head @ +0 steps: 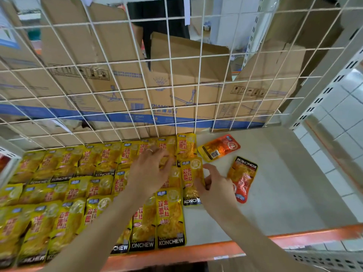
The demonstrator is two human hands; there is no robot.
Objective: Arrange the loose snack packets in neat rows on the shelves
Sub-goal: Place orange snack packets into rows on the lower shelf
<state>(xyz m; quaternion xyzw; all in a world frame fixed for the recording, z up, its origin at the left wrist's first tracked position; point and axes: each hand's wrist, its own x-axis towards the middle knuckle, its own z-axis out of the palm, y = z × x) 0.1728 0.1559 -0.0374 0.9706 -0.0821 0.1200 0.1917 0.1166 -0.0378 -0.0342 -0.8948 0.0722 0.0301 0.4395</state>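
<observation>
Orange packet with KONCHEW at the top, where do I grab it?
Probably best to pinch the orange packet by its right long edge, coming from the right. It lies flat on the shelf with bare space on that side, while the right hand, holding a yellow packet, crowds its left.

White shelf [284,183] (orange edge): yellow packets [170,216] in rows, two orange packets [219,148] loose.
</observation>
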